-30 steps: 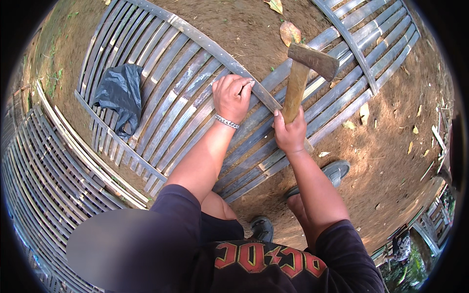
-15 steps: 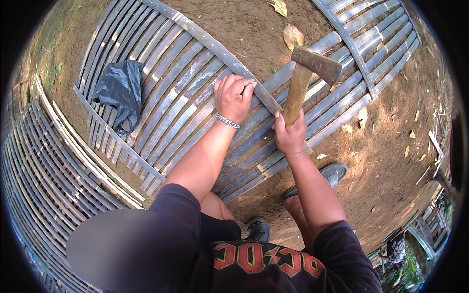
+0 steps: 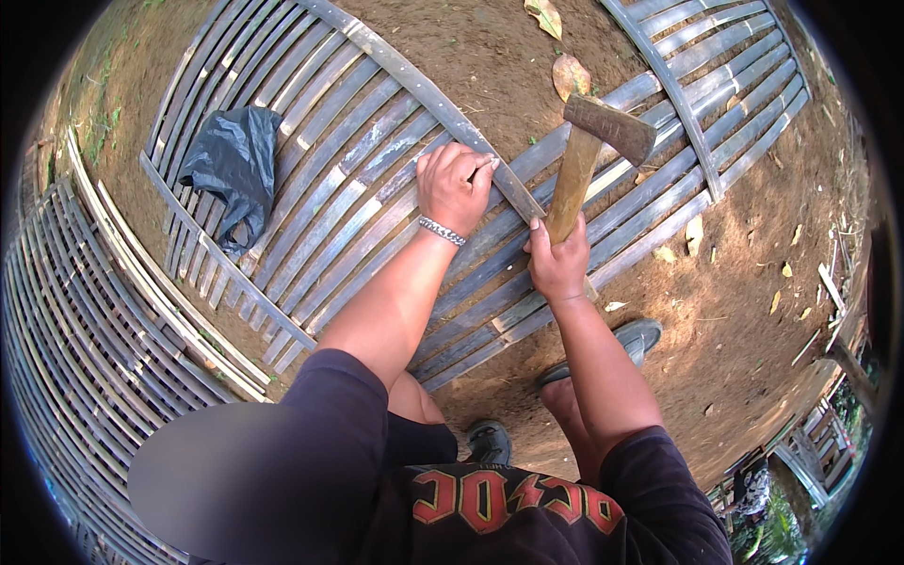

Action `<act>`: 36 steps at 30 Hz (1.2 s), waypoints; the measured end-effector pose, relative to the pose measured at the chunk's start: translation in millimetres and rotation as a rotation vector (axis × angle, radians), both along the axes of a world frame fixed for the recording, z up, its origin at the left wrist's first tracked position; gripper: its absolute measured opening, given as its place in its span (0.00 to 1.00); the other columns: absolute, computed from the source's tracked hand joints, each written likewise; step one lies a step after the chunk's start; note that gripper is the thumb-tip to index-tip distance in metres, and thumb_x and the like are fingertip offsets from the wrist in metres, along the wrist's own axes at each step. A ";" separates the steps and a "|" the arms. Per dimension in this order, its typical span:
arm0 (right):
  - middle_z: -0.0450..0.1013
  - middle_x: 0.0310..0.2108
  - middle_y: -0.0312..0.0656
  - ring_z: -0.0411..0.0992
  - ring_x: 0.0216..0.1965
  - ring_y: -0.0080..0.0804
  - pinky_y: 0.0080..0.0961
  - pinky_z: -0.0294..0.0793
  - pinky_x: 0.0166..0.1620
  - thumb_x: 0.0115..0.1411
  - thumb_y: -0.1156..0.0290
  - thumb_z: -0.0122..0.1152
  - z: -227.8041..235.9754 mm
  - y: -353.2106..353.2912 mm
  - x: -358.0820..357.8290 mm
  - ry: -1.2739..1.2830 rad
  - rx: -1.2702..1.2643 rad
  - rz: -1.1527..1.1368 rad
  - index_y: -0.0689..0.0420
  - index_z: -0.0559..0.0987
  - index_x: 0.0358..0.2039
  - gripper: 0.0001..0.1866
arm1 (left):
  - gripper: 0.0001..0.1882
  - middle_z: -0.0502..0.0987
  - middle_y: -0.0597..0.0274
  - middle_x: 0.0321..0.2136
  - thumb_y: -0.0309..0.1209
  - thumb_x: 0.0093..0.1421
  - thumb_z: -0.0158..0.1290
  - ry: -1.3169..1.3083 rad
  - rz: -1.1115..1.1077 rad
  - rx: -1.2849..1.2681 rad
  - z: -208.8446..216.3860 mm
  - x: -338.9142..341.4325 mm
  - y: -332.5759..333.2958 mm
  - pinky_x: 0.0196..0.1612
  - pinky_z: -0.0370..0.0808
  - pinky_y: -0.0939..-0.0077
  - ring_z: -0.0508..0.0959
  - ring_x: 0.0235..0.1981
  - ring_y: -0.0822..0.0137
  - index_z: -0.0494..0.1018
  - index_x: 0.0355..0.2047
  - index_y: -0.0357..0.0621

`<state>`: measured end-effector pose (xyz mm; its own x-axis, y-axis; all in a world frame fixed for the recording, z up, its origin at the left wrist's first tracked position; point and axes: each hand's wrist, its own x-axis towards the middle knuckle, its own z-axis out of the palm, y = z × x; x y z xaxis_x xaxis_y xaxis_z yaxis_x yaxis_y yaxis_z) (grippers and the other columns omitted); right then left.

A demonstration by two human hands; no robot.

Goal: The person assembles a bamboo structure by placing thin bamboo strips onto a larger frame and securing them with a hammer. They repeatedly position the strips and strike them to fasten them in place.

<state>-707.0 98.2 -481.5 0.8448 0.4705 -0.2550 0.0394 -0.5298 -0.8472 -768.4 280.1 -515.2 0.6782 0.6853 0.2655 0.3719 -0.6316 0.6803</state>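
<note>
Rusty hatchet (image 3: pixel 603 141) unmoved above slats (image 3: pixel 377 179).

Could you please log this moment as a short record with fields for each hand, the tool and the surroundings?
left hand: left hand rests on the cross strip of a slatted bamboo panel, fingers curled at its edge
right hand: right hand shut around the wooden handle of the hatchet
tool: hatchet head raised above the panel
ground: bare soil with dry leaves
nearby: dark plastic bag lying on the panel; more slatted panels at left
</note>
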 end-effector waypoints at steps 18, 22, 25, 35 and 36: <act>0.75 0.52 0.64 0.76 0.50 0.66 0.52 0.77 0.50 0.68 0.72 0.57 63.7 -36.5 -4.4 -0.193 -0.337 0.492 0.60 0.65 0.64 0.26 | 0.05 0.78 0.68 0.31 0.32 0.53 0.66 0.048 0.000 -0.036 8.0 -2.5 1.1 0.46 0.67 0.63 0.78 0.38 0.61 0.80 0.28 0.51; 0.74 0.55 0.63 0.75 0.52 0.64 0.51 0.77 0.52 0.68 0.72 0.57 62.9 -41.3 -6.9 -0.215 -0.261 0.456 0.58 0.64 0.66 0.27 | 0.05 0.78 0.68 0.31 0.32 0.53 0.66 0.048 0.000 -0.024 6.2 -1.6 0.7 0.47 0.67 0.63 0.78 0.38 0.61 0.79 0.28 0.50; 0.74 0.56 0.61 0.75 0.53 0.64 0.50 0.78 0.52 0.68 0.73 0.56 69.4 -32.4 -0.1 -0.092 -0.450 0.545 0.58 0.64 0.66 0.27 | 0.04 0.76 0.70 0.29 0.33 0.54 0.65 0.046 0.012 -0.028 7.5 -3.3 0.7 0.46 0.67 0.63 0.77 0.39 0.63 0.79 0.27 0.52; 0.74 0.53 0.63 0.75 0.52 0.66 0.49 0.77 0.51 0.67 0.75 0.56 69.5 -29.7 3.4 -0.109 -0.465 0.537 0.59 0.65 0.65 0.26 | 0.04 0.76 0.68 0.30 0.33 0.55 0.64 0.074 -0.007 -0.023 7.1 -2.8 2.4 0.46 0.67 0.62 0.77 0.39 0.62 0.79 0.27 0.52; 0.74 0.52 0.63 0.75 0.51 0.66 0.50 0.77 0.51 0.67 0.75 0.56 66.9 -33.8 0.8 -0.150 -0.380 0.491 0.59 0.66 0.65 0.26 | 0.04 0.76 0.68 0.31 0.33 0.55 0.64 0.071 -0.006 -0.023 6.8 -2.3 0.9 0.46 0.67 0.62 0.77 0.39 0.62 0.79 0.27 0.51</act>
<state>-706.2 64.4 -414.6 0.5931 0.7117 -0.3764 0.4574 -0.6826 -0.5699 -770.8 281.0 -508.4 0.6989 0.6866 0.2005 0.4161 -0.6182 0.6669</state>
